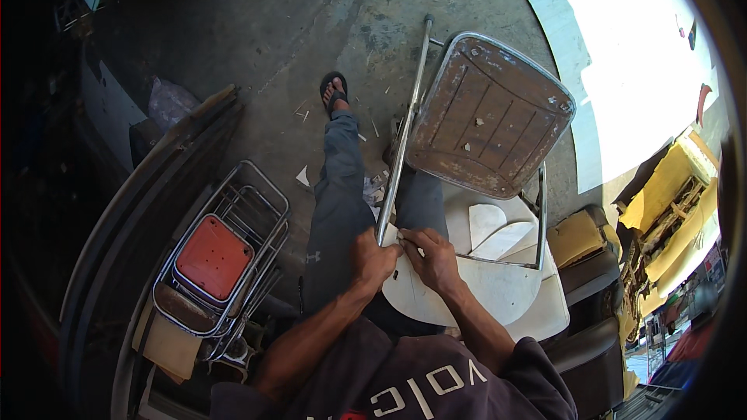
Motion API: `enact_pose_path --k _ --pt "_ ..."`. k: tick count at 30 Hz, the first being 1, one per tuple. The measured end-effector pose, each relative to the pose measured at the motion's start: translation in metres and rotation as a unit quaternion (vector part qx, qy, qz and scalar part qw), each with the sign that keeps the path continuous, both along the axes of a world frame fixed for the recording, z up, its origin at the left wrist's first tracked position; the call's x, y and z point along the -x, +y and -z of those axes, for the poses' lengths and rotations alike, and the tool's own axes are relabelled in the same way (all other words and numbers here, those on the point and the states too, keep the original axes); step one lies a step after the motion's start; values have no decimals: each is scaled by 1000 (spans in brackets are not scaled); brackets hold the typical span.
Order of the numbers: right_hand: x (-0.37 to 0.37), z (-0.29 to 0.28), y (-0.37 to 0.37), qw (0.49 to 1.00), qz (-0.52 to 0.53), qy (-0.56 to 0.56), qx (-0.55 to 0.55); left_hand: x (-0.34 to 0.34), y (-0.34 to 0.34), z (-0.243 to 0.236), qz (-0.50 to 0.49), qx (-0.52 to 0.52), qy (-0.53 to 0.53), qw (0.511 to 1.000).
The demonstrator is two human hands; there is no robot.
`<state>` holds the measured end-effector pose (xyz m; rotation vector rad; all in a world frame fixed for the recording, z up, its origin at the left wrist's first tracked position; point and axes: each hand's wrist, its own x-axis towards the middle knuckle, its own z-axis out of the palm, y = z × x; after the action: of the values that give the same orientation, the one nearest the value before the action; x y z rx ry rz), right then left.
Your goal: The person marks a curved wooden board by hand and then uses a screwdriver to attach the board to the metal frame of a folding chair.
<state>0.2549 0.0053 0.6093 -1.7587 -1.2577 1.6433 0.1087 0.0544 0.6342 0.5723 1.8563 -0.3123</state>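
Note:
A folding chair with a chrome tube frame (407, 132) and a worn brown metal panel (478, 101) lies tilted across my lap. My left hand (373, 257) is closed around the lower end of the left tube, against a small off-white piece (391, 235). Just right of it, my right hand (429, 260) pinches something pale and small at that tube end; its exact shape is partly hidden by my fingers. Under the chair are a round off-white board (490, 295) and cut curved white pieces (498, 239), right of my hands.
Stacked chrome chairs with a red seat (212, 257) stand at the left, beside dark curved panels (117, 233). Small scraps (303, 173) lie on the concrete floor (272, 47). At the right are a large white sheet (622, 70), torn yellow foam (661, 194) and dark padded seats (583, 358).

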Motion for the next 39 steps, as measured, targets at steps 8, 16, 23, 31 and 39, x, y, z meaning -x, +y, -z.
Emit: enact_pose_path --k 8,16,23,31,39 --pt "-14 7 11 995 -5 84 57 3 -3 1 8 -8 -16 1000" --pt "-19 2 31 987 -50 108 110 5 -8 4 6 -10 -13 1000" --pt "-19 8 31 991 -84 83 56 2 -3 2 -2 -14 -30 999" --pt "-9 10 23 995 -51 63 62 2 -4 1 -60 -10 -27 998" --pt "6 4 31 990 -42 -16 135 1 -1 3 -49 -12 -29 998"
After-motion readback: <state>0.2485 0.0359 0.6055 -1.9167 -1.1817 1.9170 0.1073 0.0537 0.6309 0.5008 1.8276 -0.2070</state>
